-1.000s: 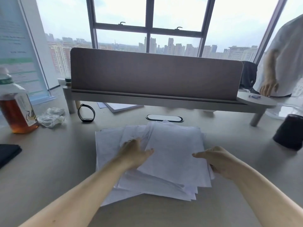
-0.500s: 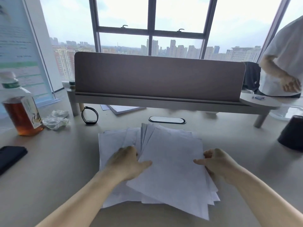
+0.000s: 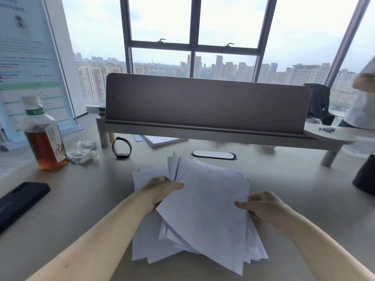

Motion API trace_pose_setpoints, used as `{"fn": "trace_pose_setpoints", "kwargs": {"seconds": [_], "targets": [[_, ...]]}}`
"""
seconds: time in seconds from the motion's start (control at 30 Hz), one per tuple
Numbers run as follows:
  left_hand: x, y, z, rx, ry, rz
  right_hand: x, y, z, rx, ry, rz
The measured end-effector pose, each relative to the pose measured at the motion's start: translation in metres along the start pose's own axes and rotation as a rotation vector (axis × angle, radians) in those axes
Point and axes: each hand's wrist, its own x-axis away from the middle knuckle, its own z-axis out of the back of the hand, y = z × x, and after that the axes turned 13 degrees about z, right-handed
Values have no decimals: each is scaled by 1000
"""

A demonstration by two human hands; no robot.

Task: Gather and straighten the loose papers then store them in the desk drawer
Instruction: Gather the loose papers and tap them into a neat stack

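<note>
My only view sits on my head, wide-angle, looking forward and down over my forearms at the surface [image 3: 85, 199]. My fingers [image 3: 241, 204] fall close, low in the middle of the frame. Beyond them the view reaches the divider panel [image 3: 207, 104] and, farther off, the window [image 3: 194, 45], its lines bent at the edges.

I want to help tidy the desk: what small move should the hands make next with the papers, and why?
Probably stand the papers on edge and tap them on the desk. The left hand and right hand grip opposite sides, but the sheets are fanned, with corners sticking out below.
</note>
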Motion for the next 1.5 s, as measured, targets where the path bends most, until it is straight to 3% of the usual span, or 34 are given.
{"fn": "trace_pose_setpoints", "kwargs": {"seconds": [0.1,0.23,0.3,0.47,0.63,0.83,0.93,1.1,1.2,1.3,1.43,1.5], "targets": [[1,-3,-10,-24,31,-45,3,-3,-2,-5,-34,49],[11,-25,-6,-25,238,-216,1,-6,-13,-91,0,131],[15,-38,2,-27,269,-208,-6,-8,-23,-84,29,141],[17,-54,26,-435,461,-91,-23,-24,-49,-52,-58,129],[19,-28,45,123,242,19,-28,-36,-53,-95,-176,49],[8,-19,59,176,28,104,-17,-39,-48,-213,-201,-61],[4,-22,56,92,-16,86,-15,-36,-49,-46,-227,-86],[25,-17,19,-134,88,-271,-2,-38,-53,-109,-180,-48],[48,-1,12,117,71,-566,5,-48,-47,-356,15,73],[71,23,19,315,96,-785,17,-78,-24,-558,269,406],[76,36,21,306,205,-889,43,-109,-3,-44,421,724],[81,32,13,319,222,-908,51,-106,-14,-87,414,785]]}}
